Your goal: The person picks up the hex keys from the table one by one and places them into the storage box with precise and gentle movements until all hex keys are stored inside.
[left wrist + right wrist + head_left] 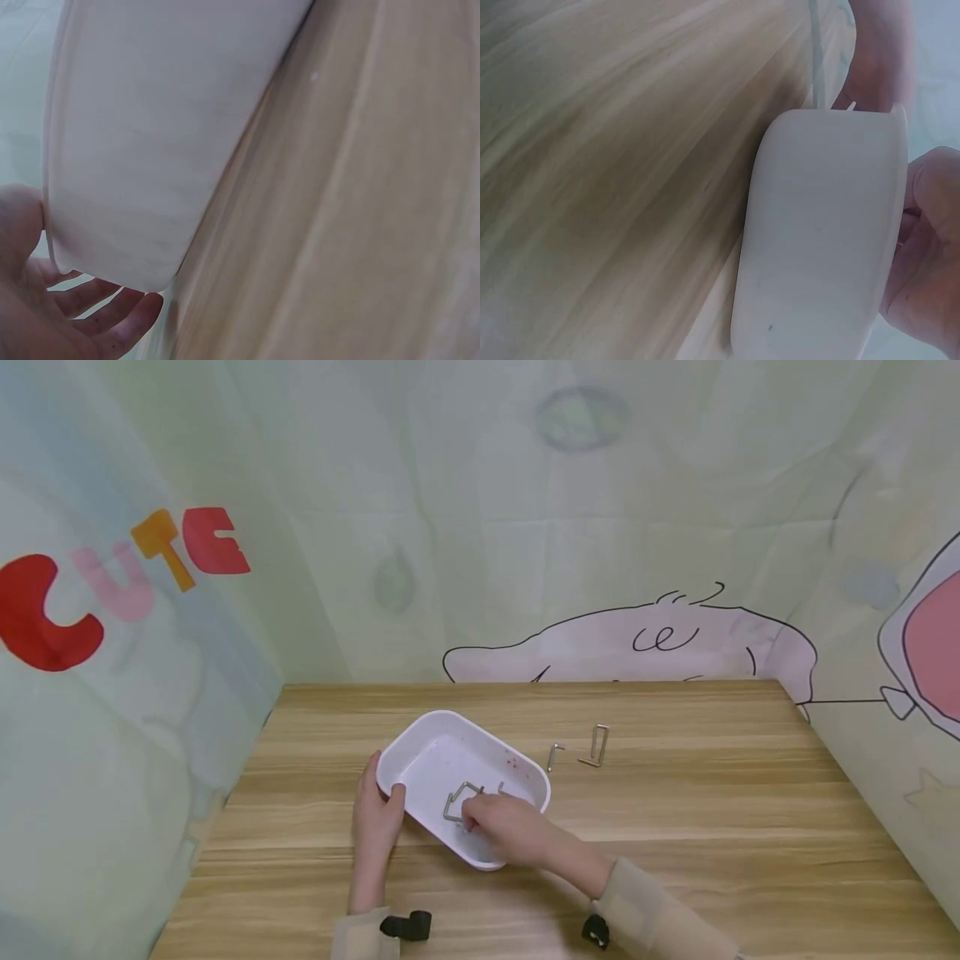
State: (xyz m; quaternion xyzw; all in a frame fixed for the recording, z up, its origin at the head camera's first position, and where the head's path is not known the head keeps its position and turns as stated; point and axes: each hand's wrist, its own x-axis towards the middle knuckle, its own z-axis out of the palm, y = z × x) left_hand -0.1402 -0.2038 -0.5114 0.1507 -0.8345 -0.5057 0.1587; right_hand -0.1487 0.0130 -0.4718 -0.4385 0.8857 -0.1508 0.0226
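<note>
A white plastic tray (431, 727) lies at a slant on the wooden table. My left hand (377, 810) grips its left end, thumb over the rim and fingers against the outer wall; the left wrist view shows those fingers (135, 326) along the tray's wall (142, 150). Inside the tray are several L-shaped metal hex keys (450, 806). My right hand (513, 828) reaches over the near right rim, its curled fingers pinching at a hex key, mostly hidden by the hand. From the right wrist, the tray's side (821, 225) hides much of the right hand (930, 255).
On the table (712, 827) right of the tray lie a small hex key (553, 757) and more bent metal keys (597, 747) forming a narrow rectangle. Printed curtains (480, 527) stand behind the table and along both sides.
</note>
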